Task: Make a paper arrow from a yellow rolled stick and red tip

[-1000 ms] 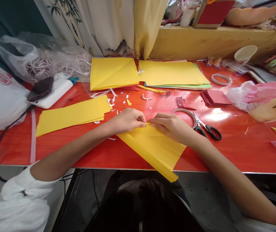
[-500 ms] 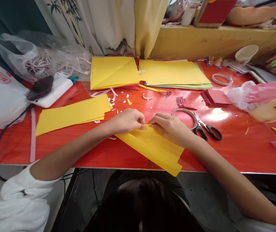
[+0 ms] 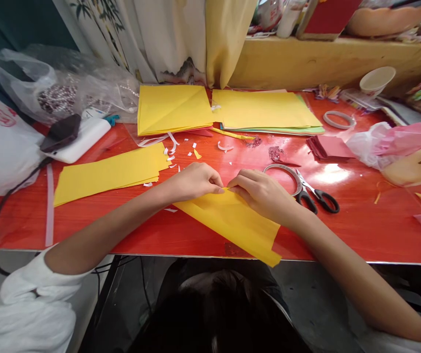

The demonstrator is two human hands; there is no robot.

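Red tabletop (image 3: 346,235): scissors (image 3: 310,187) and scraps (image 3: 197,154) near both hands (image 3: 197,181) (image 3: 263,195), tight on yellow sheet (image 3: 232,213).

Left hand (image 3: 197,182) and right hand (image 3: 264,195) nearly meet, backs upward, both pinching; bare left forearm (image 3: 113,231) and right forearm (image 3: 354,272) converge forward.

No words, brands or numbers are showing clearly enough to be read. On the white bag (image 3: 4,157) at the left, a red mark (image 3: 3,116) is standing out, its strokes blurring together. On the container (image 3: 269,17) at the top, reddish marks are showing, too small to make out.
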